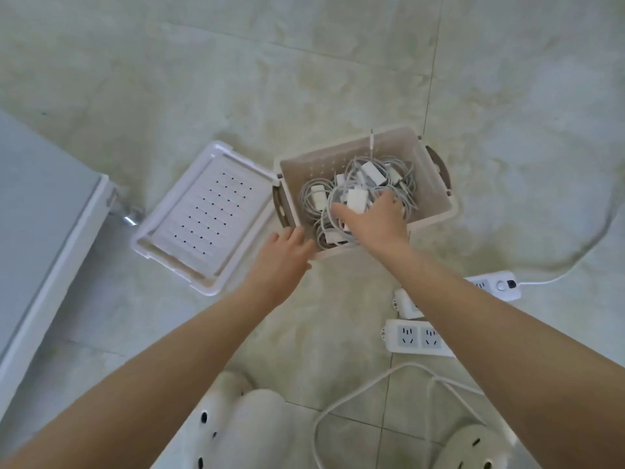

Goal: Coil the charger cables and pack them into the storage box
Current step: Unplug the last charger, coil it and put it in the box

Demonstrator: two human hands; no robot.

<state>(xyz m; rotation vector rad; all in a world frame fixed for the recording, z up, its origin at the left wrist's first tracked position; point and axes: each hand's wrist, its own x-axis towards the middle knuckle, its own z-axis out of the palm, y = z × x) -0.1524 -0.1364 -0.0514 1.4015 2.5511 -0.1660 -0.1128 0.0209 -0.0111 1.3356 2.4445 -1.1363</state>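
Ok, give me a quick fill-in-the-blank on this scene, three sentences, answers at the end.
1. The right hand reaches into the storage box, down among the charger ____.
2. The lid lies on the floor to the ____ of the box.
3. The left hand touches the near corner of the ____.
Missing words: cables; left; box.

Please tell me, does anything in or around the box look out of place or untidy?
Yes. One thin grey cable end pokes up above the far rim of the beige plastic storage box, not tucked in with the coiled white charger cables inside. Nothing else stands out.
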